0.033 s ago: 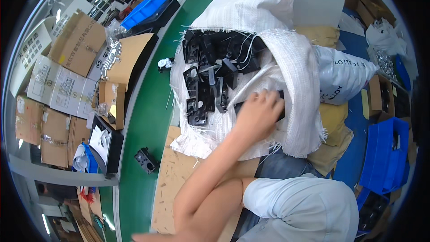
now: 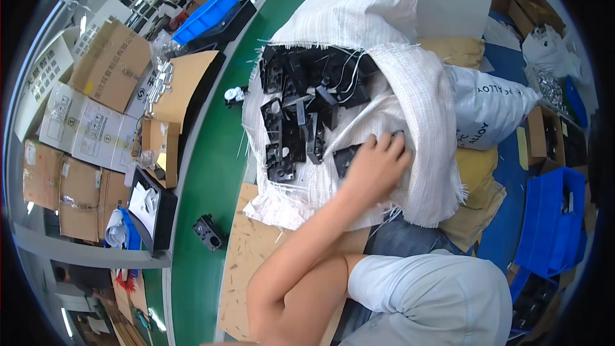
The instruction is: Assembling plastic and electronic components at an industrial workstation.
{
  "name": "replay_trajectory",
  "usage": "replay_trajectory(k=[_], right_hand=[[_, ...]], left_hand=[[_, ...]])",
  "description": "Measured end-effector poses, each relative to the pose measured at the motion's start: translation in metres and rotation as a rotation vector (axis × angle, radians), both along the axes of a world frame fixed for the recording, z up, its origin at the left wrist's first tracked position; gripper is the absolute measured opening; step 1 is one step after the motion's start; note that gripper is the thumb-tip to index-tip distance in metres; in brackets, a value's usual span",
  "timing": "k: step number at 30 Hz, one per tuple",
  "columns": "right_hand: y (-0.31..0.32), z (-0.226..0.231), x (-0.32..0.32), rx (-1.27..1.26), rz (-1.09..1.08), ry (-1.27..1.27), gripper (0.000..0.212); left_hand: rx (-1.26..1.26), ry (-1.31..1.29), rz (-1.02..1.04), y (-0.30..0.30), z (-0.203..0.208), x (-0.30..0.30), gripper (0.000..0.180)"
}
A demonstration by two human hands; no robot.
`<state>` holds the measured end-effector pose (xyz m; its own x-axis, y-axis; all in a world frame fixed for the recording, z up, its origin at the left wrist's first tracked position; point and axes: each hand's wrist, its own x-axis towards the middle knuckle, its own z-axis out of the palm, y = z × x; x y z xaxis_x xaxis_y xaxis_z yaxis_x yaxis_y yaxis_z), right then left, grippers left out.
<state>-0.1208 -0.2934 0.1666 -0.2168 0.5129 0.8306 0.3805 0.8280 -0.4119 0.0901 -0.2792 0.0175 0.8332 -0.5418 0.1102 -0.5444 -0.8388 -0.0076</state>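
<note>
A big white woven sack [image 2: 432, 109] lies in front of me, its mouth folded back. Inside are several black molded plastic parts [image 2: 282, 144], with thin white strands across some of them. My left hand [image 2: 378, 166] is at the near right of the mouth, back of the hand up. Its fingers are bent round a flat black plastic part [image 2: 346, 159], which sticks out on the left; the palm hides the rest. Of my right hand [image 2: 232, 344] only a thin strip of skin shows at the lower edge; its fingers are hidden.
A loose black plastic housing [image 2: 209, 233] lies on the green floor [image 2: 192, 282] left of the brown board [image 2: 250, 256]. Cardboard boxes [image 2: 80, 198] are stacked at left. Printed white bags [image 2: 493, 97], yellow sacks [image 2: 477, 198] and blue bins [image 2: 551, 221] stand at right.
My left hand has shifted slightly right and toward me, and more of the black part shows on its left. The hand at the lower edge has sunk almost out of the picture.
</note>
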Motion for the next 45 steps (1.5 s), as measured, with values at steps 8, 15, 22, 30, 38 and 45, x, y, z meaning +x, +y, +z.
replay_trajectory(k=[8, 15, 22, 30, 38, 45], right_hand=[[-0.006, 0.01, 0.029, -0.057, -0.075, -0.052, 0.019], [0.014, 0.015, 0.014, -0.087, -0.021, -0.13, 0.026], [0.032, 0.005, -0.024, -0.274, 0.05, -0.262, 0.034], [0.067, 0.004, 0.012, -0.058, -0.141, -0.156, 0.02], [0.09, 0.016, 0.095, 0.262, -0.602, 0.41, 0.033], [0.117, 0.004, 0.132, 0.083, -0.802, 0.097, 0.072]], left_hand=[[0.651, -0.147, 0.161, -0.066, -0.06, 0.013, 0.049], [0.072, -0.35, 0.375, -0.008, -0.018, -0.004, 0.017], [-0.223, -0.033, 0.466, 0.064, 0.049, -0.026, 0.038], [-0.733, -0.433, 0.401, 0.158, 0.131, -0.102, 0.072], [-0.961, -0.928, 0.803, 0.219, 0.118, -0.174, 0.077], [-1.645, -0.426, 0.589, 0.202, 0.13, -0.198, 0.072]])
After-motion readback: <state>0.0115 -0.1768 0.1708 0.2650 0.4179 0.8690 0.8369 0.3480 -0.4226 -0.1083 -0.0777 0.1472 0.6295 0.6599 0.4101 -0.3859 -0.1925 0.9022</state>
